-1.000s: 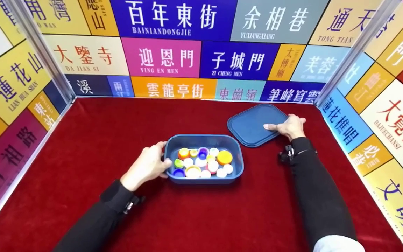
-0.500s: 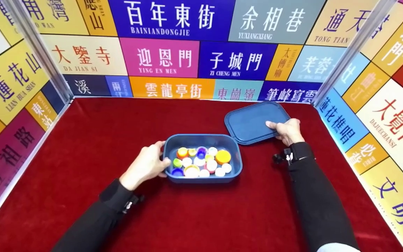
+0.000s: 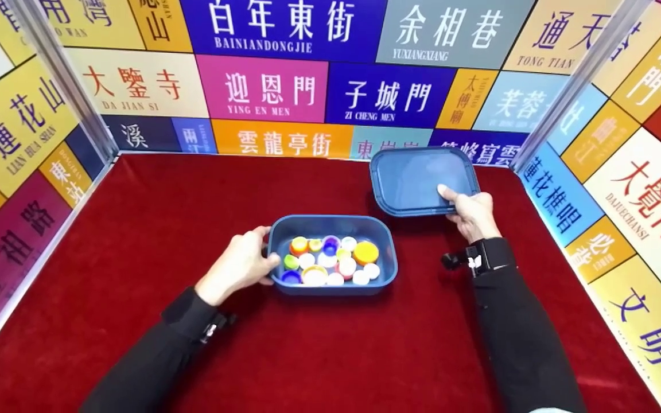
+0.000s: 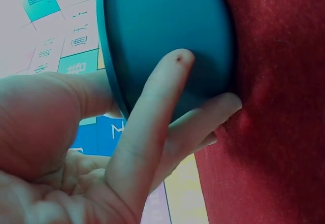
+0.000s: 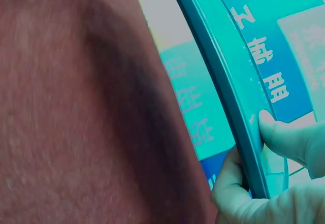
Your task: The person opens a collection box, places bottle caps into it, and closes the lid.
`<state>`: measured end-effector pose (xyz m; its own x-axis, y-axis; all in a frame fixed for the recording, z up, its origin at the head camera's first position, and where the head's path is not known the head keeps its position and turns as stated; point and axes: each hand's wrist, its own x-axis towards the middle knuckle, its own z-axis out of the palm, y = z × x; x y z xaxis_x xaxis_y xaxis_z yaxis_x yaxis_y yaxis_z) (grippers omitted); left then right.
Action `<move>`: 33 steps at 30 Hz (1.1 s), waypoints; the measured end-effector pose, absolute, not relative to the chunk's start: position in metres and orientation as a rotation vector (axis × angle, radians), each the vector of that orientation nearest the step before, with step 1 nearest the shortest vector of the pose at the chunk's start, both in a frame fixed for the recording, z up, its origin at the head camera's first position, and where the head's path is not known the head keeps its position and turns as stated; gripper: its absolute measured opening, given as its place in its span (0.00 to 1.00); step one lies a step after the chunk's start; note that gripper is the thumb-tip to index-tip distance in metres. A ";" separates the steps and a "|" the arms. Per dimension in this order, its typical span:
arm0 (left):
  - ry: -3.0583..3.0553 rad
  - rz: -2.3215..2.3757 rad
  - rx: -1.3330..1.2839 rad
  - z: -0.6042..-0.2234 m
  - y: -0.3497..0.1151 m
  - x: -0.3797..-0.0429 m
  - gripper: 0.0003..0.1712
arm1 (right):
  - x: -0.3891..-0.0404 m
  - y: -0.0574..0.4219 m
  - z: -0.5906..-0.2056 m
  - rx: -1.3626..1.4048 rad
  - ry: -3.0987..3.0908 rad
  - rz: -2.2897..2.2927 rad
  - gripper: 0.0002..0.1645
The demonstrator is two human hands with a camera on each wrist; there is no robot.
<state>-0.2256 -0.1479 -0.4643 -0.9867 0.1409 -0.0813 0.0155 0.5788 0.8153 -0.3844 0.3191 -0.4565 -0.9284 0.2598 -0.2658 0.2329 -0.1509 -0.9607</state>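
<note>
A blue rectangular box (image 3: 333, 290) sits in the middle of the red cloth, holding several bottle caps in white, yellow, purple and green; an orange-yellow cap (image 3: 366, 253) is among the biggest. My left hand (image 3: 237, 263) grips the box's left end, thumb at the rim and fingers against the outer wall (image 4: 167, 21) in the left wrist view. Behind and right of the box, my right hand (image 3: 471, 213) pinches a blue lid (image 3: 413, 178) by its near right corner, thumb on top. The right wrist view shows the lid (image 5: 216, 66) raised off the cloth, its shadow below.
Red cloth (image 3: 330, 355) covers the table. Panels printed with place names (image 3: 267, 92) wall in the back and both sides, with metal posts (image 3: 571, 92) at the corners. The lid's far edge overlaps the back wall in the head view.
My right hand has lifted the lid off the cloth, tilted its far edge up and turned it straighter. The left hand and the box have stayed in place.
</note>
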 end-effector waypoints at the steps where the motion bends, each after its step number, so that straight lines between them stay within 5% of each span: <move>1: 2.662 1.378 0.135 -0.464 -0.149 -0.225 0.41 | -0.382 0.317 -0.455 -0.581 -2.017 2.309 0.35; 8: 2.741 1.223 0.100 -0.460 -0.152 -0.226 0.43 | -0.364 0.304 -0.443 -0.467 -1.900 2.447 0.53; 19: 2.914 1.258 0.294 -0.434 -0.143 -0.228 0.43 | -0.331 0.278 -0.432 -0.220 -1.779 2.550 0.37; 33: 2.759 1.639 0.487 -0.422 -0.106 -0.233 0.41 | -0.293 0.225 -0.436 -0.008 -1.827 2.534 0.30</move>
<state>-0.2328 -0.1056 -0.4216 -0.9497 0.2019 0.2395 0.3069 0.4465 0.8405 -0.2934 0.2247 -0.4356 -0.9998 0.0177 0.0062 -0.0115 -0.3157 -0.9488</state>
